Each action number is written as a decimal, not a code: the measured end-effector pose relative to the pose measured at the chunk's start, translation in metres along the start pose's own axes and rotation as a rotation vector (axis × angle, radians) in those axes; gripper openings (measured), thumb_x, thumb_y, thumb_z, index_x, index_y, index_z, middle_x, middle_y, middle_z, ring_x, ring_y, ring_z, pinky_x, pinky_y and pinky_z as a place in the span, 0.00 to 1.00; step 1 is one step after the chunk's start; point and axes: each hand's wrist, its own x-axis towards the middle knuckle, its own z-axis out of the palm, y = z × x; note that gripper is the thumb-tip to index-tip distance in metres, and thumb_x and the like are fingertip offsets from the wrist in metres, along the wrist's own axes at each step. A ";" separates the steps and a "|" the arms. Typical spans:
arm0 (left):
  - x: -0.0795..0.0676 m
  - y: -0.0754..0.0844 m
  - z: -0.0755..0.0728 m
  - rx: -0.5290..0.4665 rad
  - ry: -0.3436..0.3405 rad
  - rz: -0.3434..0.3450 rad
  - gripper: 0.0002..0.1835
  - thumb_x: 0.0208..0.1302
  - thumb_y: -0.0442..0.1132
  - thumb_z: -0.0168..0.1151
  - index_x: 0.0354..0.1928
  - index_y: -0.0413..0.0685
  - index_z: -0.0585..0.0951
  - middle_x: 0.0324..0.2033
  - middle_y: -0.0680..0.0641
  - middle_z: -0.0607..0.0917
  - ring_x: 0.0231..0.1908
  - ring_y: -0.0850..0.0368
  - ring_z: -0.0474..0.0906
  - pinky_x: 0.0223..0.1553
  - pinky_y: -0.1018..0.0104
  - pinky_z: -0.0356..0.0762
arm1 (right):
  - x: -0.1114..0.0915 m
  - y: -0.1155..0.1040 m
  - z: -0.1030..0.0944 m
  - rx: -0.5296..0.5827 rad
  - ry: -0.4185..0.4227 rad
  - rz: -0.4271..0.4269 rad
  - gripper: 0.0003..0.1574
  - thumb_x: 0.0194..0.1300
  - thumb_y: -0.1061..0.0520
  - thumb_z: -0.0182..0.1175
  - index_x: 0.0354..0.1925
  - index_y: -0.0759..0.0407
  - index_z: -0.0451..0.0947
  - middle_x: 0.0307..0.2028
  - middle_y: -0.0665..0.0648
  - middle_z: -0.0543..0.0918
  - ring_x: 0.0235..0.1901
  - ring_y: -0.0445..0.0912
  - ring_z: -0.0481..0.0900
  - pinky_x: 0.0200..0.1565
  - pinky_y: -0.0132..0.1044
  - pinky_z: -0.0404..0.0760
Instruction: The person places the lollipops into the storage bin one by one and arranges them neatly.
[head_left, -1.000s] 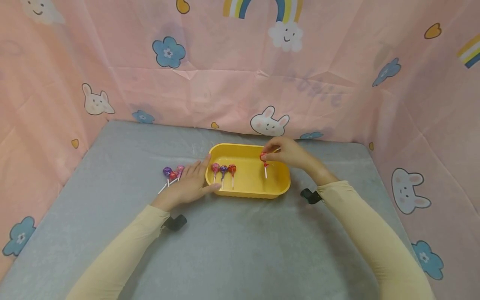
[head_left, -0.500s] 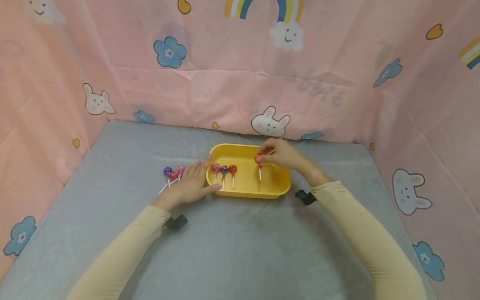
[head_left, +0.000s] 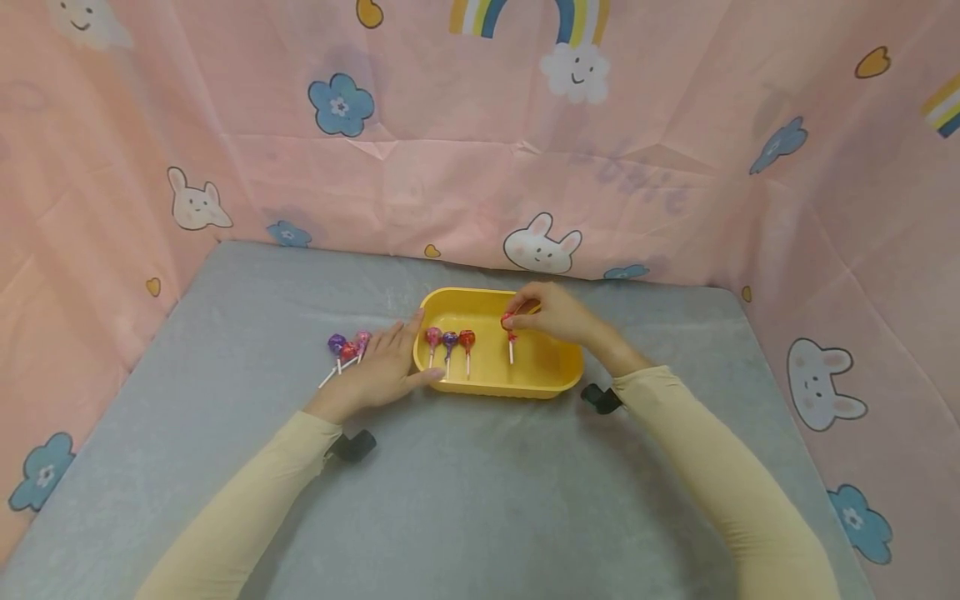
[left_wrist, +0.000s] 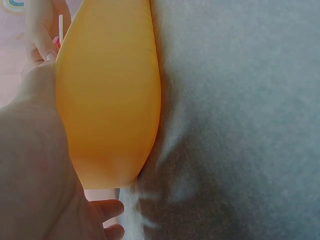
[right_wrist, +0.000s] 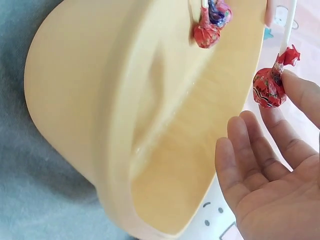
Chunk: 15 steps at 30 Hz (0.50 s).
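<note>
My right hand [head_left: 553, 315] pinches a red-wrapped lollipop [right_wrist: 270, 87] by its candy head, held over the yellow tray [head_left: 498, 389] with the white stick pointing down in the head view. Inside the tray's left part lie a pink lollipop [head_left: 433, 336], a purple lollipop [head_left: 450, 339] and a red lollipop [head_left: 467, 338], side by side. Fingers spread, my left hand [head_left: 378, 371] rests against the tray's left end, its thumb at the near rim. In the left wrist view the tray's outer wall [left_wrist: 110, 90] fills the middle and hides the inside.
Left of the tray, partly behind my left hand, a purple lollipop [head_left: 336, 342], a red lollipop [head_left: 348, 351] and a pink lollipop [head_left: 363, 338] lie together on the grey tabletop [head_left: 480, 492]. A pink printed curtain [head_left: 420, 183] stands around the back and sides.
My right hand has moved left and slightly nearer over the tray, carrying the red lollipop toward the row of three. The left hand and the tray have stayed in place.
</note>
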 end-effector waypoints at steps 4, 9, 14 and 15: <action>-0.001 0.001 0.000 0.003 0.003 -0.004 0.58 0.64 0.75 0.46 0.78 0.52 0.29 0.80 0.43 0.44 0.79 0.38 0.39 0.78 0.40 0.33 | 0.002 0.002 0.004 -0.005 0.001 -0.004 0.14 0.63 0.49 0.68 0.44 0.55 0.83 0.41 0.54 0.87 0.42 0.48 0.81 0.46 0.36 0.77; 0.000 0.000 0.002 0.021 0.024 0.010 0.57 0.65 0.73 0.47 0.78 0.50 0.29 0.79 0.40 0.47 0.78 0.36 0.41 0.78 0.39 0.34 | 0.005 0.004 0.008 0.009 0.002 -0.007 0.14 0.64 0.50 0.67 0.44 0.56 0.83 0.41 0.55 0.87 0.42 0.48 0.81 0.47 0.36 0.76; 0.000 0.000 0.003 0.025 0.028 0.013 0.57 0.66 0.72 0.48 0.78 0.50 0.29 0.79 0.40 0.46 0.79 0.37 0.41 0.78 0.39 0.33 | 0.006 0.002 0.011 0.023 0.006 0.006 0.14 0.64 0.50 0.67 0.44 0.57 0.83 0.41 0.56 0.86 0.43 0.50 0.80 0.48 0.37 0.75; 0.000 0.000 0.002 0.022 0.025 0.009 0.57 0.66 0.72 0.48 0.78 0.51 0.29 0.79 0.40 0.46 0.79 0.38 0.40 0.78 0.39 0.33 | 0.006 0.003 0.012 0.026 0.006 0.007 0.14 0.64 0.50 0.67 0.44 0.57 0.83 0.41 0.56 0.86 0.43 0.50 0.79 0.48 0.37 0.75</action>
